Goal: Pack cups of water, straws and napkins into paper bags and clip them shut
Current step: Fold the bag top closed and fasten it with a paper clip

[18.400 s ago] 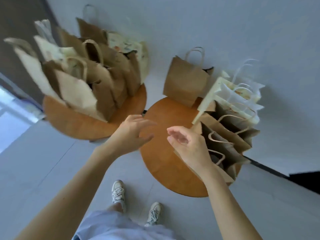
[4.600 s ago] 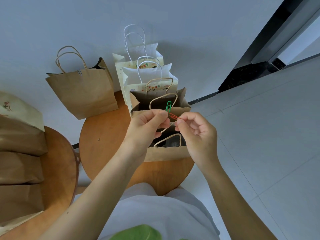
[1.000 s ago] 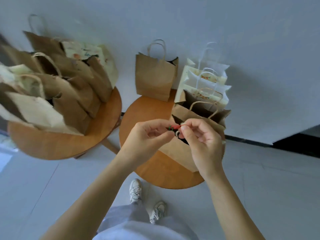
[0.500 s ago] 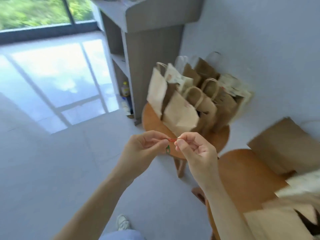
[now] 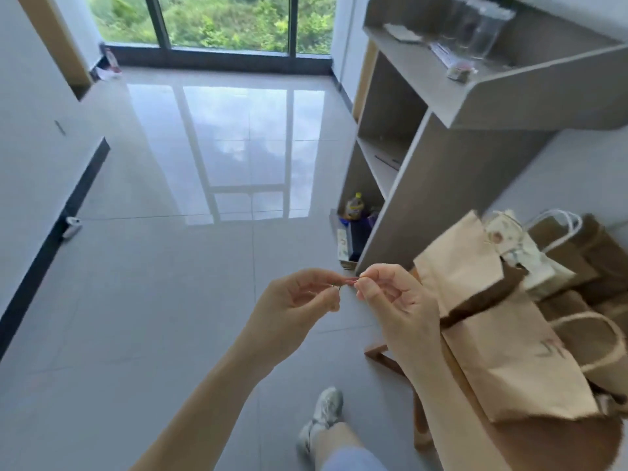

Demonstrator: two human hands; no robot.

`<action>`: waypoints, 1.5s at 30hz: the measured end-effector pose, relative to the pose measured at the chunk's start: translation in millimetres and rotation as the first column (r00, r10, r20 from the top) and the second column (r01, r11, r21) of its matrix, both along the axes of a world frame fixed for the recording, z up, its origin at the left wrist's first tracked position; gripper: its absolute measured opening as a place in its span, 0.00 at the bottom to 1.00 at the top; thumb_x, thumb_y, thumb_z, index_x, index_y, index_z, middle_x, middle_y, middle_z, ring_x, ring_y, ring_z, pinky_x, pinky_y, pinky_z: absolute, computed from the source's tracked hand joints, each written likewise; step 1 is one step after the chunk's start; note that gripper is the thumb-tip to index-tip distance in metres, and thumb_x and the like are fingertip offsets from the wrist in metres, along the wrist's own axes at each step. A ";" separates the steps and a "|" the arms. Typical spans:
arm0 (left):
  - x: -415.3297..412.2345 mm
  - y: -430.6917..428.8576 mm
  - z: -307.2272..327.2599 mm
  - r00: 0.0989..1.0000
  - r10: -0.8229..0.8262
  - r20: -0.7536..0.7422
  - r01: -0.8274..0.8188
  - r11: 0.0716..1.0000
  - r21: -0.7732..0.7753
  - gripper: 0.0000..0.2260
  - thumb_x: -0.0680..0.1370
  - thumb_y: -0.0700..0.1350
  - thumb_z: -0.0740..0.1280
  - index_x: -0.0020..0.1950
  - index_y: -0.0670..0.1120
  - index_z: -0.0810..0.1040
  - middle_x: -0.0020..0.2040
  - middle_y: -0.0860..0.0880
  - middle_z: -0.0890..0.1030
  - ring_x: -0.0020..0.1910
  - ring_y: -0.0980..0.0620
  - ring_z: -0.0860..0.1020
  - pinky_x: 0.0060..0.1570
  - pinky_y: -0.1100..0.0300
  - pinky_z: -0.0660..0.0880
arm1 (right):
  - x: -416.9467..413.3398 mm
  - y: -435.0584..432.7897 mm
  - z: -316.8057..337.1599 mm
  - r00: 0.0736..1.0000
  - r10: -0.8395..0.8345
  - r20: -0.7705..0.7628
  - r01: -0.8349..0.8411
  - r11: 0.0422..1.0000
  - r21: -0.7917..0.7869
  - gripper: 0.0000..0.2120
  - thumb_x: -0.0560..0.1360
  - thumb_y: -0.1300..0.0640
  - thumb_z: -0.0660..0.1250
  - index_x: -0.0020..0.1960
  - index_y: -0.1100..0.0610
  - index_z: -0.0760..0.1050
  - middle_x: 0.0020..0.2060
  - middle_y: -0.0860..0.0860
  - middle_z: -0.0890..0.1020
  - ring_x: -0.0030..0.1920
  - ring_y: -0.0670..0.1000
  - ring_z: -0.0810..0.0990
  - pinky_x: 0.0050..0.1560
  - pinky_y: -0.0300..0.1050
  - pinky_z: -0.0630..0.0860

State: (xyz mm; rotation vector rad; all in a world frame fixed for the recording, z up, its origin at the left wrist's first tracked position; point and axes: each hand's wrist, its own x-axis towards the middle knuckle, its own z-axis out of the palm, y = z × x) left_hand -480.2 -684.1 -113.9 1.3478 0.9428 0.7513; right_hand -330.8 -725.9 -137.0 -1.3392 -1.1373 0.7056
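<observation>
Clipping looks in hand: left hand (image 5: 299, 302) and right hand (image 5: 390, 299) each pinch an end of the red clip (image 5: 350, 281), in mid-air left of the bags (image 5: 492, 334); next it must reach a bag's top edge

One left hand (image 5: 292, 300) and one right hand (image 5: 394, 300) pinch one red paper clip (image 5: 350, 281) between them. One round desk (image 5: 560, 443) carries one pale tan paper bag (image 5: 503, 351), one white printed bag (image 5: 520, 249) and at least two brown bags (image 5: 598, 260) behind; overlap hides any more.
</observation>
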 end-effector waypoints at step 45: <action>298.0 722.3 32.3 0.843 -0.538 -0.018 0.529 0.821 0.213 0.12 0.77 0.38 0.63 0.54 0.54 0.77 0.32 0.57 0.79 0.38 0.53 0.81 0.50 0.54 0.78 | 238.9 659.7 33.4 0.834 -0.548 0.058 0.536 0.831 0.152 0.02 0.70 0.51 0.67 0.39 0.44 0.77 0.35 0.40 0.81 0.37 0.43 0.79 0.41 0.32 0.74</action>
